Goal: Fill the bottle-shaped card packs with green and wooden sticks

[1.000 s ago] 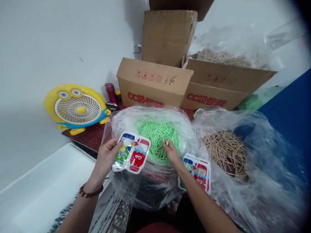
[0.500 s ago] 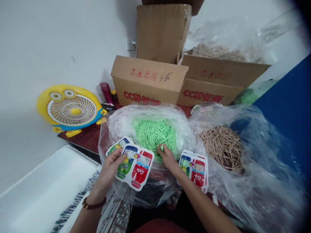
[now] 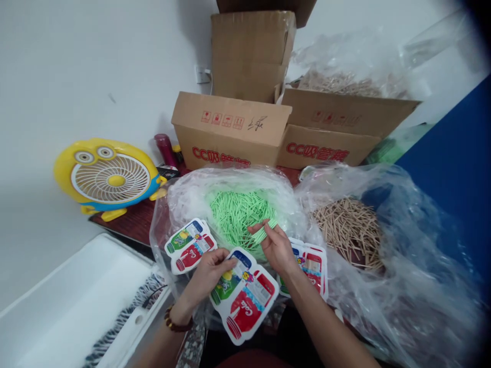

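Observation:
My left hand is closed on the upper left edge of a printed drink-shaped package, one half green Sprite, the other red Cola. Between the fingers and thumb of my right hand is a small bundle of thin green sticks. Just behind that hand lies a heap of the same green sticks in a clear plastic bag. More of these packages lie to the left of the heap. Another stack of packages is partly hidden behind my right forearm.
Brown sticks fill a second plastic bag on the right. Open cardboard boxes stand behind. A yellow fan and a dark red bottle are at the left, above a white tub.
My right hand has lifted out of the green heap with a bundle of sticks and turned palm-up. My left hand has brought the package rightward and nearer to me.

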`<state>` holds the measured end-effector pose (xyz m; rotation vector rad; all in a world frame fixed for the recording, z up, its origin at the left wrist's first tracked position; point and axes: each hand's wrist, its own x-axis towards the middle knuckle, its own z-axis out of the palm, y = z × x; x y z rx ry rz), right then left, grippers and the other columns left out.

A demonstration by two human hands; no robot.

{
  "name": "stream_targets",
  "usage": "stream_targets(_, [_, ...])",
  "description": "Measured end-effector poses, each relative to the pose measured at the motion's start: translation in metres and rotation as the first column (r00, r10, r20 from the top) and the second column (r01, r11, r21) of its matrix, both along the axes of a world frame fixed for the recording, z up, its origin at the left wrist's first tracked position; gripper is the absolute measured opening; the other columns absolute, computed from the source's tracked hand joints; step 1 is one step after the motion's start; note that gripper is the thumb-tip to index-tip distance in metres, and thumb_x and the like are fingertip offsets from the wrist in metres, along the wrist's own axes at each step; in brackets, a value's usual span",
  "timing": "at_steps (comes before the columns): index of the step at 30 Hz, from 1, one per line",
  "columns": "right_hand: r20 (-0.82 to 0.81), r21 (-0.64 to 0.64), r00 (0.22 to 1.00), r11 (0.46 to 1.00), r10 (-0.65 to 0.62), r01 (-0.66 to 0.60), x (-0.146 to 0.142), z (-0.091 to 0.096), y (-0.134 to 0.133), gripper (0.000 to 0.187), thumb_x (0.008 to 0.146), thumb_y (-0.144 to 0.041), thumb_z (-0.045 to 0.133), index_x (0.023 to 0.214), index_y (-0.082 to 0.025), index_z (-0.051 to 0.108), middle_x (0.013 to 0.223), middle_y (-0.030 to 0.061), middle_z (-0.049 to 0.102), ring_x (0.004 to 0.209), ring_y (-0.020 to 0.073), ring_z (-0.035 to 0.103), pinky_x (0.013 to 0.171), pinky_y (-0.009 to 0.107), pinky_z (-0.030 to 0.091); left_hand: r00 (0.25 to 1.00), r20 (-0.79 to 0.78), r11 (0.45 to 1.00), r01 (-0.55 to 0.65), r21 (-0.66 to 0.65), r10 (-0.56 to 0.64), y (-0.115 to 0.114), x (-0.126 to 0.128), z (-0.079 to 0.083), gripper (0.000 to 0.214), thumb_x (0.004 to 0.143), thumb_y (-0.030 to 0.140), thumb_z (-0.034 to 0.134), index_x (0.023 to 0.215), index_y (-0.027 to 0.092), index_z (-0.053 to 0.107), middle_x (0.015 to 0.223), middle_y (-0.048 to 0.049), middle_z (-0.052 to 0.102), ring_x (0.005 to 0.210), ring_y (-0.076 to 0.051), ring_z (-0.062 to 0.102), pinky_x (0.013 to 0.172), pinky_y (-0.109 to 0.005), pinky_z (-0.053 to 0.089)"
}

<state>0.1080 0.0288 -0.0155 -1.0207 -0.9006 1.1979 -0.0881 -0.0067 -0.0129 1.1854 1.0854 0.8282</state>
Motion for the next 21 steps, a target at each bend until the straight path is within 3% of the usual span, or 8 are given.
stream_targets(3, [-0.137, -0.025, 0.99, 0.999, 0.029, -0.033, -0.002, 0.008, -0.011, 0.022, 0.085, -0.044, 0.055, 0.094, -0.025, 0.049, 0.089, 0.0027, 0.068, 0.09, 0.0221, 0.067, 0.086, 0.038, 0.047, 0.998, 0.012, 0.998, 0.061, -0.018, -0.06, 0.0, 0.012, -0.002, 0.034, 0.077, 0.044, 0.066, 0.062, 0.018, 0.05, 0.056, 0.0045, 0.044, 0.049, -0.008, 0.038, 0.046, -0.02, 0.03])
stream_targets(5, [-0.118, -0.023, 0.992, 0.999, 0.032, -0.035, -0.002, 0.013, -0.018, 0.02, 0.087, -0.043, 0.052, 0.097, -0.026, 0.049, 0.088, 0.0007, 0.067, 0.089, 0.021, 0.066, 0.083, 0.036, 0.048, 0.996, 0.003, 0.996, 0.087, -0.013, -0.087, 0.0, 0.016, -0.001, 0.037, 0.078, 0.045, 0.065, 0.061, 0.018, 0.047, 0.056, 0.0049, 0.041, 0.049, -0.008, 0.035, 0.045, -0.02, 0.029])
stream_targets(7, [-0.012, 0.013, 0.997, 0.997, 0.074, -0.074, 0.002, 0.02, -0.024, 0.016, 0.089, -0.04, 0.05, 0.096, -0.026, 0.05, 0.085, -0.0004, 0.066, 0.087, 0.0199, 0.065, 0.082, 0.034, 0.047, 0.994, -0.015, 0.994, 0.107, 0.012, -0.106, 0.001, 0.016, 0.0, 0.036, 0.079, 0.046, 0.064, 0.062, 0.018, 0.047, 0.056, 0.0051, 0.04, 0.05, -0.008, 0.035, 0.046, -0.02, 0.028])
stream_targets(9, [0.202, 0.043, 0.964, 0.982, 0.174, -0.186, 0.009, 0.026, -0.028, 0.015, 0.091, -0.038, 0.048, 0.091, -0.024, 0.053, 0.083, 0.0, 0.064, 0.084, 0.0189, 0.063, 0.08, 0.033, 0.045, 0.993, -0.029, 0.993, 0.116, 0.022, -0.116, 0.004, 0.015, 0.002, 0.033, 0.08, 0.045, 0.063, 0.066, 0.018, 0.051, 0.058, 0.0046, 0.044, 0.051, -0.008, 0.038, 0.048, -0.02, 0.03])
stream_targets(11, [0.446, 0.018, 0.854, 0.951, 0.268, -0.308, 0.014, 0.03, -0.031, 0.016, 0.091, -0.036, 0.047, 0.087, -0.023, 0.056, 0.081, 0.0005, 0.063, 0.079, 0.0183, 0.059, 0.075, 0.031, 0.043, 0.993, -0.035, 0.994, 0.112, 0.011, -0.111, 0.006, 0.015, 0.003, 0.03, 0.08, 0.045, 0.063, 0.07, 0.018, 0.054, 0.062, 0.0032, 0.05, 0.053, -0.009, 0.043, 0.05, -0.021, 0.033])
stream_targets(13, [0.613, -0.001, 0.738, 0.935, 0.281, -0.355, 0.017, 0.031, -0.032, 0.014, 0.091, -0.035, 0.048, 0.086, -0.024, 0.056, 0.078, 0.0, 0.061, 0.072, 0.018, 0.055, 0.067, 0.029, 0.039, 0.993, -0.036, 0.994, 0.108, 0.004, -0.108, 0.009, 0.016, 0.003, 0.028, 0.079, 0.044, 0.064, 0.074, 0.018, 0.056, 0.066, 0.0019, 0.054, 0.055, -0.011, 0.046, 0.052, -0.022, 0.036])
stream_targets(16, [0.725, 0.037, 0.648, 0.926, 0.235, -0.377, 0.017, 0.027, -0.03, 0.012, 0.09, -0.033, 0.049, 0.083, -0.025, 0.054, 0.071, -0.0009, 0.056, 0.066, 0.0176, 0.05, 0.061, 0.029, 0.033, 0.99, -0.085, 0.992, 0.115, 0.045, -0.11, 0.012, 0.017, 0.004, 0.026, 0.079, 0.042, 0.064, 0.074, 0.018, 0.057, 0.066, 0.002, 0.055, 0.057, -0.012, 0.047, 0.054, -0.022, 0.036])
stream_targets(21, [0.737, 0.006, 0.616, 0.908, 0.279, -0.419, 0.018, 0.029, -0.029, 0.012, 0.091, -0.033, 0.047, 0.084, -0.025, 0.051, 0.067, -0.0026, 0.053, 0.061, 0.0162, 0.047, 0.058, 0.028, 0.031, 0.954, -0.286, 0.955, 0.167, 0.243, -0.094, 0.012, 0.019, 0.008, 0.031, 0.085, 0.04, 0.056, 0.063, 0.019, 0.049, 0.057, 0.0053, 0.04, 0.054, -0.01, 0.035, 0.05, -0.023, 0.027])
